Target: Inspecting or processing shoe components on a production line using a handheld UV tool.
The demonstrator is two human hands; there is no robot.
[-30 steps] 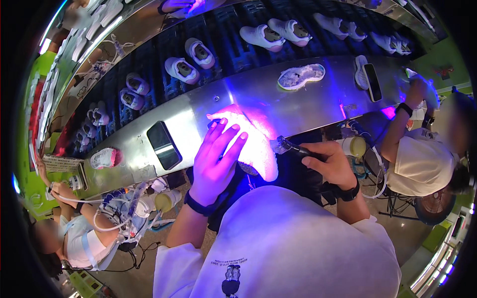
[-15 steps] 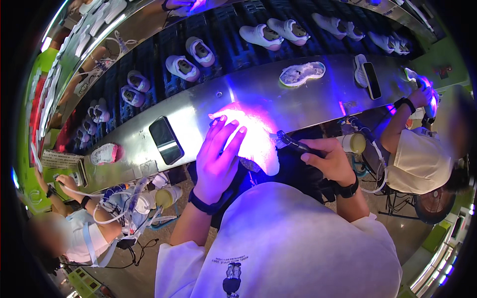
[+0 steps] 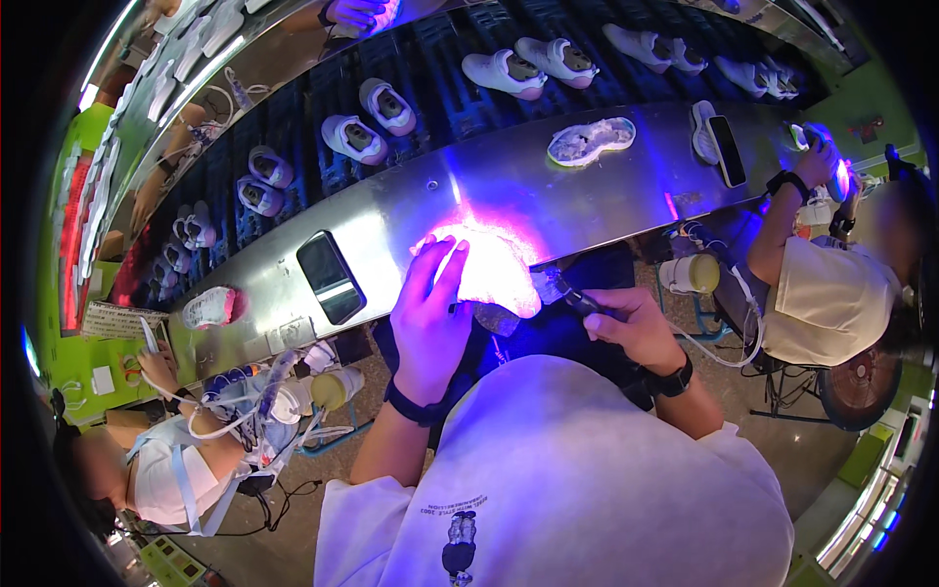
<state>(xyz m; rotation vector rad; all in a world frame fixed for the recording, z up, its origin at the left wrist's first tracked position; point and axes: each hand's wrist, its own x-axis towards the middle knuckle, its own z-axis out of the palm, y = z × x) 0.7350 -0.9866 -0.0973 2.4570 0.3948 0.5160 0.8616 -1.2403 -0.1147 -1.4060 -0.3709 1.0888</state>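
Shoe piece, glare-washed, is held at worktop nr edge by L hand; brush is clasped in R hand grip. Prob. light, semi-flexible; best held by sides.

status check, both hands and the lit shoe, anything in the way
Left hand holding glowing white shoe. Right hand gripping brush at shoe's edge. No obstruction seen, glare hides detail.

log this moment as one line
left hand: holding brightly lit shoe | right hand: holding brush at shoe's edge | bench: white sole, dark phone
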